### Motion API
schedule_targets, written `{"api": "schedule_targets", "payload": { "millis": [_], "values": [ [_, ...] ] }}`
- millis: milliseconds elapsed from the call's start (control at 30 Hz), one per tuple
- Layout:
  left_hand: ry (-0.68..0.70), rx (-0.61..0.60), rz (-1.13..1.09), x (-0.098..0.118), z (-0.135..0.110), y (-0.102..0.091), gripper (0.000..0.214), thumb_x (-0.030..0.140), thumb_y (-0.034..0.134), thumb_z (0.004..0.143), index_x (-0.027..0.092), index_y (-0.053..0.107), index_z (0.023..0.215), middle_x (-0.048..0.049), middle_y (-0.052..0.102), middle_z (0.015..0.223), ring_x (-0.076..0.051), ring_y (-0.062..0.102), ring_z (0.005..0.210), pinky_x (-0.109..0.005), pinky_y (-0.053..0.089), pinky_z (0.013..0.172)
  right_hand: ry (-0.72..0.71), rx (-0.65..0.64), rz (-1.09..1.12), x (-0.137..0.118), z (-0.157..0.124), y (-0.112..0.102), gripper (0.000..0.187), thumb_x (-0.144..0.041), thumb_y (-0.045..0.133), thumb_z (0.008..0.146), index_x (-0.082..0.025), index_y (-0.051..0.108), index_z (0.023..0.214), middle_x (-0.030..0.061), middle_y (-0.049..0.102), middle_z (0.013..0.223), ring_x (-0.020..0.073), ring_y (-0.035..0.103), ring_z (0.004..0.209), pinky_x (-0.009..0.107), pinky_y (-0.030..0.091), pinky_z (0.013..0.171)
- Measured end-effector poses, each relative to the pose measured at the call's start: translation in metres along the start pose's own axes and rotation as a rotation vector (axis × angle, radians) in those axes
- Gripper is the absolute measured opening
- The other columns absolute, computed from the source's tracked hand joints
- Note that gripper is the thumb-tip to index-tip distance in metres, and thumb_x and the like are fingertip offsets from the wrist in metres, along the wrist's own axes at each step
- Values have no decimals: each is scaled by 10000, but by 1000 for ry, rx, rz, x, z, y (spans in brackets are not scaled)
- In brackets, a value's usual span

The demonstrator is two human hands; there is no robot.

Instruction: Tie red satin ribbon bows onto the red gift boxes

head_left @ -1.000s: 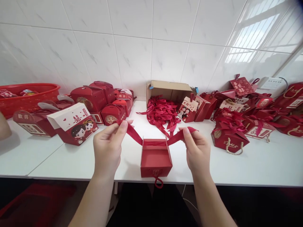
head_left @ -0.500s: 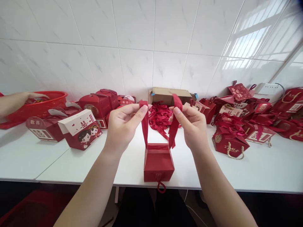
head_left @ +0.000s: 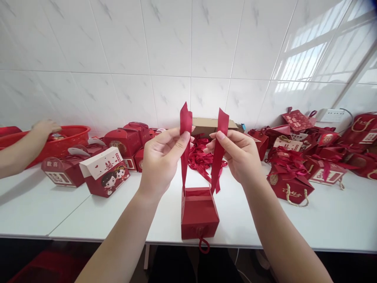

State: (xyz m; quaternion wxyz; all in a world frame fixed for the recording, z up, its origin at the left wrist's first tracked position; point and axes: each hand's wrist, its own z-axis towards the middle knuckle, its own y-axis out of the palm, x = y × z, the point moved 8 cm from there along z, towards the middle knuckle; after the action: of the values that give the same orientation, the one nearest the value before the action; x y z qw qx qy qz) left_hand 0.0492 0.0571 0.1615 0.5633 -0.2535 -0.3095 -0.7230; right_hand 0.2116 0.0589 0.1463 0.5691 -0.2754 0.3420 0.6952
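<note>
In the head view a small red gift box (head_left: 200, 214) stands at the table's front edge, with a cord loop (head_left: 204, 246) hanging from its near side. Two red ribbon ends rise from the box's far corners. My left hand (head_left: 165, 157) pinches the left ribbon end (head_left: 185, 118) between thumb and fingers. The other ribbon end (head_left: 223, 120) is pinched in my right hand (head_left: 240, 155). Both ends stick up above my fingertips, and the ribbon runs taut down to the box. Behind it lies a heap of loose red ribbons (head_left: 202, 157).
An open cardboard box (head_left: 210, 124) stands against the tiled wall. Finished-looking red gift boxes (head_left: 290, 184) crowd the right; more, including a cartoon-printed box (head_left: 106, 175), stand left. A co-worker's hand (head_left: 45, 127) reaches into a red basin (head_left: 70, 137) at far left.
Both ribbon ends now stand upright above my fingers, where they had folded over before. The view has tilted up slightly. The co-worker's hand has shifted over the basin.
</note>
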Motion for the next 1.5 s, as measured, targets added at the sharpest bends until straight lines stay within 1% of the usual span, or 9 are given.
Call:
{"api": "schedule_targets", "payload": {
  "millis": [233,433,633,867,1000,1133,1267,1367,1500],
  "values": [
    [-10,-84,63,1,1,11,135,230,685,795,193,607,899,17,683,699,-113,650,675,-231,531,665,72,-106,-68,0,0,14,194,-312,647,830,-188,635,978,-30,656,631,78,561,432,208,467,418],
    [-112,-211,196,0,-2,16,296,180,696,766,220,437,905,43,663,668,-115,633,630,-219,482,584,-32,-352,-47,-7,-9,34,165,-249,644,838,-220,689,994,13,680,889,128,628,827,271,528,746],
    [-265,-321,156,-14,-9,10,309,131,612,775,221,468,1033,41,616,711,-122,601,689,-257,475,664,-121,-331,-126,2,-12,30,164,-284,550,909,-215,697,930,21,673,806,126,623,730,255,509,627],
    [-519,-217,-146,-30,-13,0,252,74,580,692,185,535,914,33,609,683,-119,607,654,-248,463,643,-677,-389,-668,-21,-26,33,208,-134,514,903,-233,690,952,44,707,888,178,596,850,337,505,763],
    [-492,-263,-182,-29,-15,6,173,134,551,739,188,592,898,-1,640,668,-158,636,674,-285,491,658,-831,-306,-811,-25,-33,31,253,-114,519,887,-261,694,996,35,724,896,212,602,922,381,513,791],
    [-112,-197,177,-10,-14,-5,214,205,542,807,212,644,994,-8,662,692,-161,623,663,-282,484,645,-769,-199,-698,-25,-39,22,341,-76,527,864,-270,681,1099,52,714,1040,229,622,1017,415,514,872],
    [351,8,727,17,-26,-30,200,167,642,748,236,674,932,20,624,705,-122,561,622,-238,435,628,-558,114,-627,-22,-51,-15,304,-122,545,869,-285,688,1082,33,724,964,211,669,876,369,535,776],
    [341,62,920,8,-40,-65,179,152,621,742,240,663,892,58,434,580,-99,437,527,-221,382,574,-343,236,-757,-5,-72,-57,170,-198,574,866,-248,709,956,30,720,854,195,655,761,326,510,695],
    [72,66,1104,-29,-69,-133,189,160,570,728,221,645,891,68,353,573,-93,374,503,-216,360,589,-1,284,-915,40,-118,-132,171,-349,571,860,-215,671,821,50,711,746,225,647,710,337,495,666]
  ]
}}
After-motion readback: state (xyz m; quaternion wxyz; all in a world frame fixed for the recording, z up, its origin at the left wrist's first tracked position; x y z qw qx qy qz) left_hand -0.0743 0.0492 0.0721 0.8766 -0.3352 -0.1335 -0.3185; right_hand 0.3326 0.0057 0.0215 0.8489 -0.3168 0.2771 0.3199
